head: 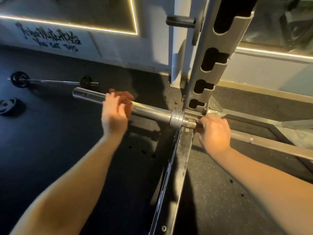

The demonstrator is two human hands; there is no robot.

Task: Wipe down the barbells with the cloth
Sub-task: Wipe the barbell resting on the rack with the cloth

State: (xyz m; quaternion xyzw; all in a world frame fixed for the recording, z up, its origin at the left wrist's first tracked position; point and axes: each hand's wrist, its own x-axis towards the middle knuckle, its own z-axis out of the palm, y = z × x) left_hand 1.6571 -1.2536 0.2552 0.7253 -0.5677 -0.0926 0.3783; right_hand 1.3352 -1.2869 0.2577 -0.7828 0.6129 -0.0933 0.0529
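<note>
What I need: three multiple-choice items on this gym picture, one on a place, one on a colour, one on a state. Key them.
1. Where is the cloth?
A. on the floor
B. on the barbell sleeve
C. draped over the rack upright

2. What colour is the cloth?
A. blue
B. white
C. orange-brown

3. What is the right hand doing?
A. gripping the barbell shaft
B. hanging free
C. lifting a plate

Key: 1 B, the left hand holds it against the sleeve; 2 C, its folds show rust-orange; 3 A, its fingers curl round the shaft beside the collar.
</note>
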